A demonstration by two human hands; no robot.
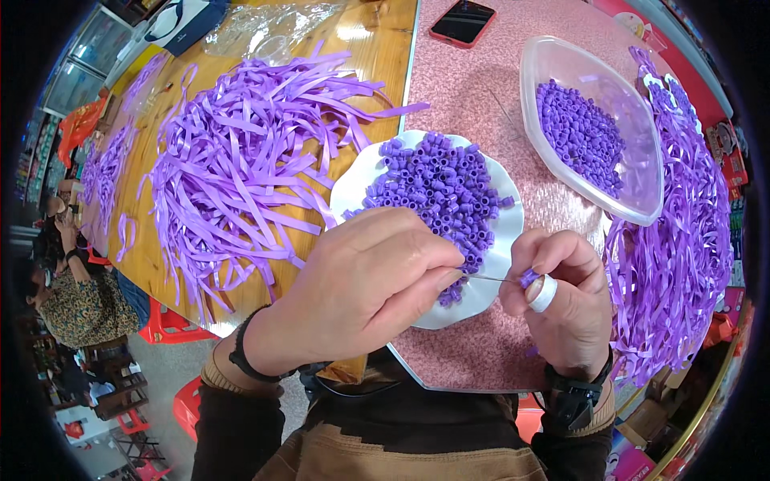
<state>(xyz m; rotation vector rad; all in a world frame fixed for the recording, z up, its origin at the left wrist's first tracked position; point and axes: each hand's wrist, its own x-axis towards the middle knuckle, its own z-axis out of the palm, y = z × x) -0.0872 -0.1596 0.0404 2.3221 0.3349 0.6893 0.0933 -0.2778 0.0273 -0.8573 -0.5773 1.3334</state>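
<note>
Above a white scalloped plate (507,240) heaped with small purple tube beads (441,184), my two hands meet over a thin metal needle (488,278). My left hand (361,280) is closed, pinching one end of it between thumb and forefinger. The other end reaches a purple bead (528,277) pinched in the fingers of my right hand (565,297); whether it passes through the bead I cannot tell. White tape (544,294) wraps a digit of that hand. Left of the plate lies a loose heap of purple ribbons (241,168).
A clear plastic tub (642,168) of smaller-looking purple beads stands at the far right. Beyond it hang many purple ribbon strands (674,272). A phone (464,22) lies at the back. Clear plastic wrap (269,32) is at the back left. Another person (84,309) sits at left.
</note>
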